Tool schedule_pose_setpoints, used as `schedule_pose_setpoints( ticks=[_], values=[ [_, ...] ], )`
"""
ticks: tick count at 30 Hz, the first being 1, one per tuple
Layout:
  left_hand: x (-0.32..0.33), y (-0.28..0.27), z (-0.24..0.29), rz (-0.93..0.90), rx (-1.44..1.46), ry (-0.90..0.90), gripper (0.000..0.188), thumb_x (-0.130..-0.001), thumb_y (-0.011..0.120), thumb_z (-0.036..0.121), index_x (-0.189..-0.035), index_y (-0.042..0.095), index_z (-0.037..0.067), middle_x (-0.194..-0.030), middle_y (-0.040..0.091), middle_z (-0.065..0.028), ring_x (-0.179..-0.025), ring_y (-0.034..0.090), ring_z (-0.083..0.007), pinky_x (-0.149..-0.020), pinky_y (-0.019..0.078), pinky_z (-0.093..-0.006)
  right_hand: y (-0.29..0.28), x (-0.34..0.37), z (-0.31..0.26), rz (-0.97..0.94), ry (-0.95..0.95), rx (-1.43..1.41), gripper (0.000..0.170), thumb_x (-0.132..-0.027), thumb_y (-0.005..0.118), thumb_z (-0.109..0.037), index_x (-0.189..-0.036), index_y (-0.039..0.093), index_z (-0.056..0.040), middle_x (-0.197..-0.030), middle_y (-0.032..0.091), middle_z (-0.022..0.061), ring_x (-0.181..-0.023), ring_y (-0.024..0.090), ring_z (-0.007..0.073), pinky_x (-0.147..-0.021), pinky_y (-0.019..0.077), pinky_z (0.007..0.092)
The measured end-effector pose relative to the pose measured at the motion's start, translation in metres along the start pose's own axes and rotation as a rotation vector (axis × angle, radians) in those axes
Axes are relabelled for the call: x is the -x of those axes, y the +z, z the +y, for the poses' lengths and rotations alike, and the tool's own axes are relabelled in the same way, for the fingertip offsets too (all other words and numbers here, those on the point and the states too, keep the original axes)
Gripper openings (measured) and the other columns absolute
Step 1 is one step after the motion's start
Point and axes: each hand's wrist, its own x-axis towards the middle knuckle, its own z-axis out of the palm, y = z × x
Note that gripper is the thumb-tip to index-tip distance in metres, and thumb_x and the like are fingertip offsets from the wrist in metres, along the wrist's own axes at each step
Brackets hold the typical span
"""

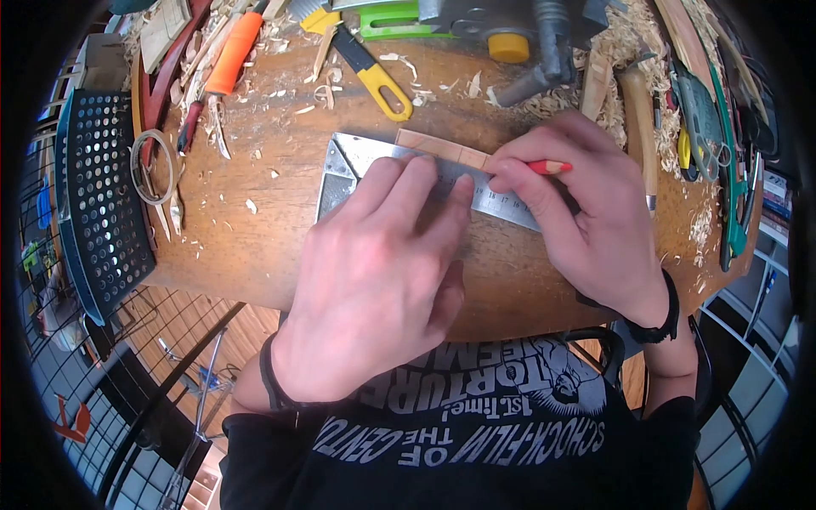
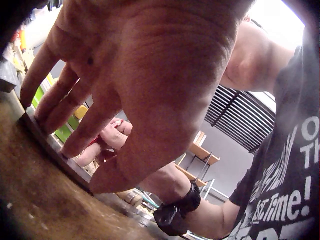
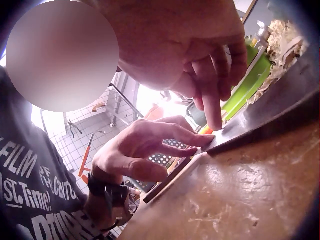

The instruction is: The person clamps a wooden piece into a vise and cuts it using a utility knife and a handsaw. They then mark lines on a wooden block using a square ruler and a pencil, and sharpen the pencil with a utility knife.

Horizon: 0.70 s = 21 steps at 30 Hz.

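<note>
My left hand (image 1: 374, 263) rests palm down over a metal try square (image 1: 336, 183), its extended fingertips pressing on the ruled blade. Along the blade's far edge lies a small, pale wooden strip (image 1: 438, 148) with thin cross lines on it. A red pencil (image 1: 551, 167) is pinched in my right hand (image 1: 595, 204), between thumb and fingers at the strip's right end; its working tip is hidden behind the fingers. In the left wrist view, the left fingers (image 2: 80, 135) reach down to the square's edge. The right wrist view shows both hands meeting over the blade.
A yellow-and-black cutter (image 1: 374, 81) and an orange-handled tool (image 1: 235, 55) lie beyond the square. Tape roll (image 1: 136, 174) and perforated black holder (image 1: 102, 187) are at left. A grey metal vise (image 1: 552, 51) stands at the back amid wood shavings (image 1: 616, 42). Pliers (image 1: 699, 119) lie at right.
</note>
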Motion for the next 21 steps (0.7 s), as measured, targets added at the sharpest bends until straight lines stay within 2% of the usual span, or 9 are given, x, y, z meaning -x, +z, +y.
schedule_pose_setpoints(
  ticks=[6, 9, 21],
  values=[
    [0.000, 0.000, -0.002, 0.004, -0.004, 0.009, 0.061, -0.063, 0.075, 0.009, -0.124, 0.065, 0.007, -0.115, 0.058, -0.0150, -0.103, 0.058, -0.0316, -0.086, 0.0532, -0.0407, -0.010, 0.008, -0.005, -0.028, 0.008, 0.077, 0.008, -0.089, 0.061, -0.002, -0.090, 0.069, 0.0000, -0.081, 0.068, 0.0085, -0.079, 0.060, 0.0258, -0.071, 0.0480, 0.0333],
    [0.001, 0.000, -0.003, 0.004, -0.002, 0.011, 0.061, -0.063, 0.075, 0.010, -0.123, 0.065, 0.007, -0.115, 0.058, -0.0150, -0.103, 0.058, -0.0316, -0.086, 0.0533, -0.0405, -0.015, 0.012, -0.007, -0.058, 0.077, 0.098, 0.008, -0.088, 0.061, -0.001, -0.090, 0.069, 0.0003, -0.081, 0.068, 0.0086, -0.078, 0.060, 0.0265, -0.071, 0.0481, 0.0337],
    [0.000, 0.000, -0.002, 0.001, 0.000, 0.008, 0.053, -0.063, 0.075, 0.011, -0.115, 0.067, 0.005, -0.116, 0.057, -0.0146, -0.103, 0.058, -0.0314, -0.084, 0.0543, -0.0403, 0.007, -0.006, -0.006, -0.007, -0.099, 0.055, 0.008, -0.085, 0.065, -0.001, -0.092, 0.069, -0.0010, -0.082, 0.068, 0.0105, -0.078, 0.061, 0.0275, -0.069, 0.0486, 0.0332]
  ],
)
